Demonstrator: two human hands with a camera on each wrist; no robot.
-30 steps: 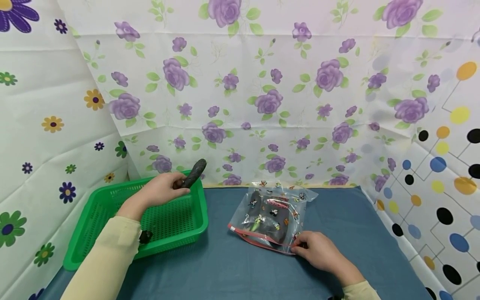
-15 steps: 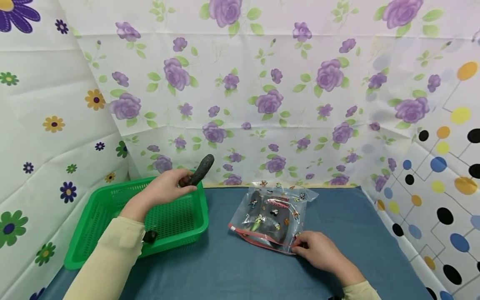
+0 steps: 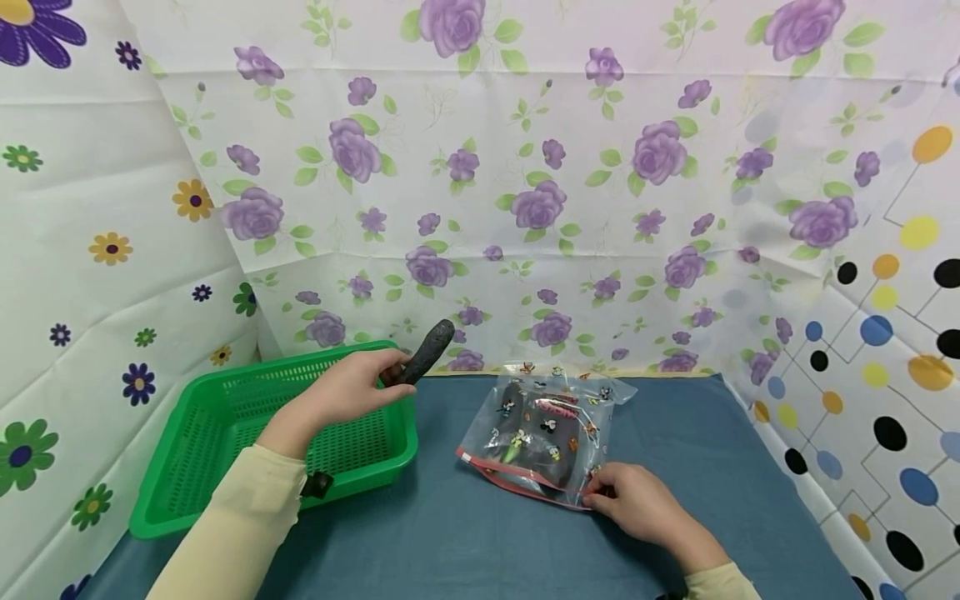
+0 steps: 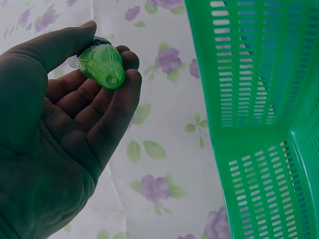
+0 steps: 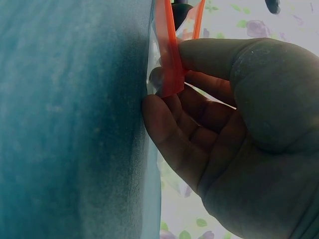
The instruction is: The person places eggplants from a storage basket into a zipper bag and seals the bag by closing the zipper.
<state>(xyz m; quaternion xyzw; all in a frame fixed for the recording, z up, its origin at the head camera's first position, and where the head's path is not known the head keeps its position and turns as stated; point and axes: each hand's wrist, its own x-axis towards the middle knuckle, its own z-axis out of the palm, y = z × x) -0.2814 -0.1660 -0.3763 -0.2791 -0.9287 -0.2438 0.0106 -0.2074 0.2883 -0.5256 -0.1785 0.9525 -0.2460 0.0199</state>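
My left hand [image 3: 363, 386], above the right end of the green basket, holds a dark, long eggplant [image 3: 429, 352] that slants up to the right. Its light green stem end [image 4: 103, 67] shows between thumb and fingers in the left wrist view. A clear zip bag [image 3: 551, 429] with a red zip edge and small cartoon prints lies on the blue cloth, with dark things and a green tip inside. My right hand [image 3: 637, 504] pinches the bag's near right corner. In the right wrist view its thumb and fingers grip the red edge [image 5: 170, 55], and the bag's mouth stands apart.
The green perforated basket [image 3: 390, 467] stands on the left of the blue cloth [image 3: 420, 533]. A floral sheet [image 3: 480, 208] hangs behind, and patterned sheets flank both sides. Bare cloth shows between basket and bag.
My left hand has moved to the right with the eggplant, toward the bag. My right hand and the bag have stayed in place.
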